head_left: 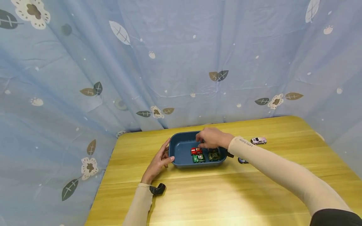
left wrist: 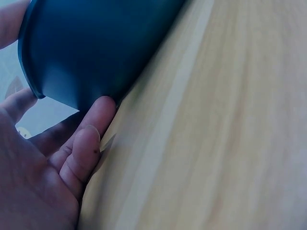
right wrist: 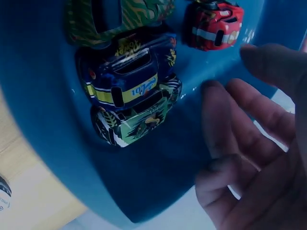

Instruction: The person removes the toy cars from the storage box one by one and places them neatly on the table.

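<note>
A dark blue plastic bin [head_left: 181, 152] sits on the table with several toy cars in it. My left hand [head_left: 158, 161] holds its left end, thumb at the rim and fingertips against the outer wall [left wrist: 96, 52]. Over the bin's far right part is my right hand [head_left: 213, 137], fingers loosely bent and nothing between them. Below that hand lie a red car [right wrist: 218, 26], a camouflage car [right wrist: 129, 17], a dark blue car with a yellow stripe [right wrist: 127, 79] and a green-and-black car [right wrist: 139, 124]. Another green car [head_left: 199, 158] lies near the front wall.
On the table [head_left: 220, 201] right of the bin stands a white-and-pink toy car [head_left: 258, 140]. A blue toy car [head_left: 242, 160] is partly covered by the right forearm. A light blue patterned curtain [head_left: 181, 62] hangs behind the table and along its sides.
</note>
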Motion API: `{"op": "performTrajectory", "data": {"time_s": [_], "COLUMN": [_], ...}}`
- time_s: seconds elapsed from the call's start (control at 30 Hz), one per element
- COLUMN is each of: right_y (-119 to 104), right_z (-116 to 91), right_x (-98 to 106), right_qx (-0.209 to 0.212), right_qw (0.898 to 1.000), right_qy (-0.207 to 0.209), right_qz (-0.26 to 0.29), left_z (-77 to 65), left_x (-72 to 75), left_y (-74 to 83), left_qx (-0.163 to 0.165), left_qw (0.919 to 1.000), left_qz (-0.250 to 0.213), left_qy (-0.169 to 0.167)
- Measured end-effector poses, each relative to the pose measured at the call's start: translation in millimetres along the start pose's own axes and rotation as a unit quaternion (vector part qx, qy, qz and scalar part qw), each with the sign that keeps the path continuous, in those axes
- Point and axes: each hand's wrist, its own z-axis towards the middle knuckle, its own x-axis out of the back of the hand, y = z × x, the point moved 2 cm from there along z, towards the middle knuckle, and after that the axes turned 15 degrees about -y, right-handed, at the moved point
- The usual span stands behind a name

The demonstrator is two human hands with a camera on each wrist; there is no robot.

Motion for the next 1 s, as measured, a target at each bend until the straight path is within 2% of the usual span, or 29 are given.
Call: {"op": "performTrajectory", "data": {"time_s": [0.3, 0.5, 0.7, 1.0], "right_y": [5.3, -3.1, -9.7, -11.7], "right_z": [3.9, 6.5, 17.1, 21.1], "right_x": [4.4, 6.6, 0.4, -1.6], "right_qx": [-0.022, -0.024, -0.026, -0.014], "right_qw": [1.000, 0.999, 0.998, 0.998], "right_qy": [-0.018, -0.040, -0.058, -0.053], "right_qz": [0.013, -0.006, -0.020, -0.008], "left_z": [-1.5, -0.6, -1.3, 0.0], "left_x": [1.1, -0.9, -3.7, -1.2], "left_y": [0.3, 1.1, 0.1, -1.6], "left_qx": [0.003, 0.003, 0.006, 0.011], "left_qw": [1.0000, 1.0000, 0.9999, 0.9998], "left_qz": [0.005, 0.001, -0.005, -0.008], "left_qy": [0.006, 0.005, 0.007, 0.011]}}
